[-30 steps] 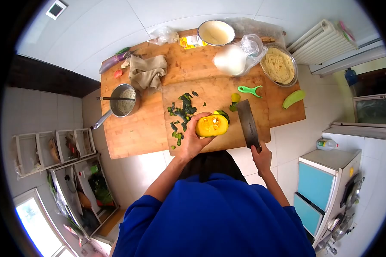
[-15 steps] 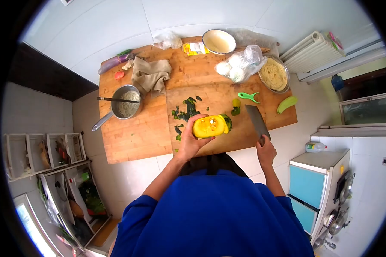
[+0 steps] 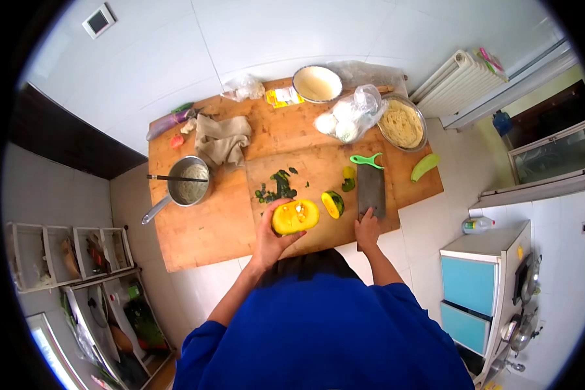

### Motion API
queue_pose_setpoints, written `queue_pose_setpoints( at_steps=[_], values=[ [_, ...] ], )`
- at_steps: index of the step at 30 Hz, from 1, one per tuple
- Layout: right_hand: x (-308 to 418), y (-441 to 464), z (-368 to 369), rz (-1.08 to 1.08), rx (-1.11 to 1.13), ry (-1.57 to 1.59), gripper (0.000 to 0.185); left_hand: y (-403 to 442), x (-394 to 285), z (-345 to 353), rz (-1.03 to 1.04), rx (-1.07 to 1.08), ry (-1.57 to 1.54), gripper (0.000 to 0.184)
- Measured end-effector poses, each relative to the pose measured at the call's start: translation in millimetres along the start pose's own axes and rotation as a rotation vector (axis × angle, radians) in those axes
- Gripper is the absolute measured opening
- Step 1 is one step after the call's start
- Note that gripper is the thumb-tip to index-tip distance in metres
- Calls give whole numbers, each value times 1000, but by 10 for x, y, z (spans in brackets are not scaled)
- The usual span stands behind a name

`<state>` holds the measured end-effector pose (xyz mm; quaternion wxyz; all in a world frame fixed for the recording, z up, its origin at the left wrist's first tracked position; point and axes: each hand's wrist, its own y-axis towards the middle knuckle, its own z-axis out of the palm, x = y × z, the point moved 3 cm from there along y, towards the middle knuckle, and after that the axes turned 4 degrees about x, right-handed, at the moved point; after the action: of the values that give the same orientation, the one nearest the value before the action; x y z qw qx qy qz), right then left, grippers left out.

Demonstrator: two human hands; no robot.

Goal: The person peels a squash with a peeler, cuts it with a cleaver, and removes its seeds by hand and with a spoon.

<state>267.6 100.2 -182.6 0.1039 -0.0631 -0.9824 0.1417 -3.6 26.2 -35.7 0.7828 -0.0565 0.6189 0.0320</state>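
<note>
My left hand point(image 3: 270, 235) is wrapped round a piece of pumpkin point(image 3: 295, 218), its yellow cut face and seed hollow turned up. To its right, a smaller green-skinned pumpkin piece point(image 3: 333, 204) rests on the cutting board point(image 3: 318, 170). My right hand point(image 3: 368, 229) is closed at the handle end of a cleaver point(image 3: 371, 192), whose broad blade lies flat along the board's right side. A green peeler point(image 3: 366, 160) is at the blade's far end. Dark green peelings point(image 3: 281, 186) are scattered left of centre, and a small yellow-green pumpkin scrap point(image 3: 349, 178) lies beside the blade.
On the left stands a saucepan point(image 3: 190, 185) with chopsticks across it, near a beige cloth point(image 3: 222, 140). Along the back are an enamel bowl point(image 3: 317, 84), a plastic bag with white items point(image 3: 351, 117) and a bowl of dough-like food point(image 3: 402, 123). A pale green vegetable point(image 3: 425, 167) lies far right.
The smaller pumpkin piece has come apart from the held one and now sits on the board. My right hand has brought the cleaver left, onto the board beside the peeler.
</note>
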Motion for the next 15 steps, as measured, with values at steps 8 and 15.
queue_pose_setpoints(
  at_steps=[8, 15],
  values=[
    [86, 168, 63, -82, 51, 133, 57, -46, -5, -46, -41, 34, 71, 64],
    [-756, -501, 92, 15, -116, 440, 46, 20, 21, 422, -90, 252, 113, 65]
  ],
)
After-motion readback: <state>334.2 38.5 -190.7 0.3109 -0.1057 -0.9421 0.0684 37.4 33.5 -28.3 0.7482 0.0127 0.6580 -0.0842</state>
